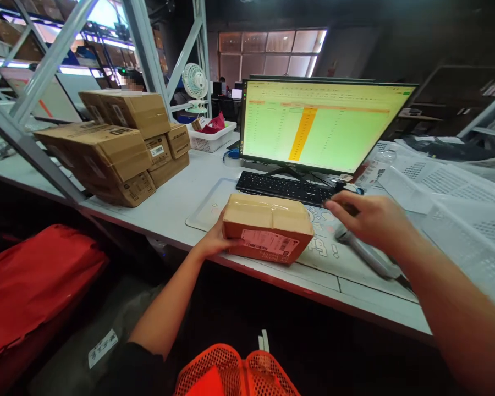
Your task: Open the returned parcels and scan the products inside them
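The left hand (pixel 214 242) grips 1 end of the small box (pixel 268 225) to keep it still, while the right hand (pixel 371 220), fingers spread, hovers over the grey scanner (pixel 367 256).

Dim hall, glaring monitor (pixel 317 124), motion-blurred right grip (pixel 371 220), warped edges.

A long white table (pixel 177 203) runs from left to right. At its left end stands a stack of cardboard boxes (pixel 115 148), and behind them a white basket (pixel 212 140). A monitor (pixel 317 124) stands in the middle with a black keyboard (pixel 286 188) before it. A pale mat (pixel 208 212) lies at the front edge and bears a taped parcel (pixel 268 226). A grey scanner (pixel 369 256) lies just right of it, and white trays (pixel 457 220) cover the right end.
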Motion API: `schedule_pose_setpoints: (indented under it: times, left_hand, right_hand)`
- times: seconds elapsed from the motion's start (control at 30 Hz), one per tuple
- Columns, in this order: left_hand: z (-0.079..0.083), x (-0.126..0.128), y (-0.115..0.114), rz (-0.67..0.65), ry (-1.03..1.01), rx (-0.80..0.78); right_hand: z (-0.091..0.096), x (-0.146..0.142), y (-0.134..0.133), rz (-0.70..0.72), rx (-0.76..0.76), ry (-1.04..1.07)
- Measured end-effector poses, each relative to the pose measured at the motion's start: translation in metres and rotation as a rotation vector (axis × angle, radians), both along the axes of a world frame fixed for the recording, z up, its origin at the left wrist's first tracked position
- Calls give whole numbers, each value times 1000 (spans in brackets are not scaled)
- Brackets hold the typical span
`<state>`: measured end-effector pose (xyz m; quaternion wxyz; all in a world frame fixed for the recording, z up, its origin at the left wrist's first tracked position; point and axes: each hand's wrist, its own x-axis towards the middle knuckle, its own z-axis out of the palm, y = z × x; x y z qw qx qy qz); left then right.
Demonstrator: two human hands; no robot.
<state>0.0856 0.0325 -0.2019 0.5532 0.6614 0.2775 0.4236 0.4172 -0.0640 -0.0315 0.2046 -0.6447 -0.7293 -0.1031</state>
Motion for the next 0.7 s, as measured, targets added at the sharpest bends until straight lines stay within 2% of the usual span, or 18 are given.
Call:
schedule_pose_setpoints:
  times: [0.07, 0.17, 0.27, 0.33, 0.43, 0.53, 0.63, 0.7]
  left_hand:
    - [1, -1, 1, -10, -26, 8]
    - [0, -3, 3, -47, -69, 3]
    - [-3, -6, 6, -85, -72, -3]
    - [-8, -8, 9, -89, -56, 7]
    - [-14, -10, 14, -93, -41, 34]
    - [-17, -11, 15, -112, -55, 34]
    - [-16, -11, 16, -117, -53, 40]
    - [-17, -11, 17, -110, -30, 68]
  right_hand:
    - [16, -30, 25, 88, 70, -255]
    - [33, -99, 61, 326, -42, -521]
    - [38, -156, 83, 457, -121, -641]
    - [38, -176, 89, 491, -146, -662]
    - [36, -183, 90, 504, -176, -689]
    - [38, -174, 87, 501, -208, -726]
    - [42, -146, 78, 493, -246, -734]
    - [44, -114, 67, 491, -282, -734]
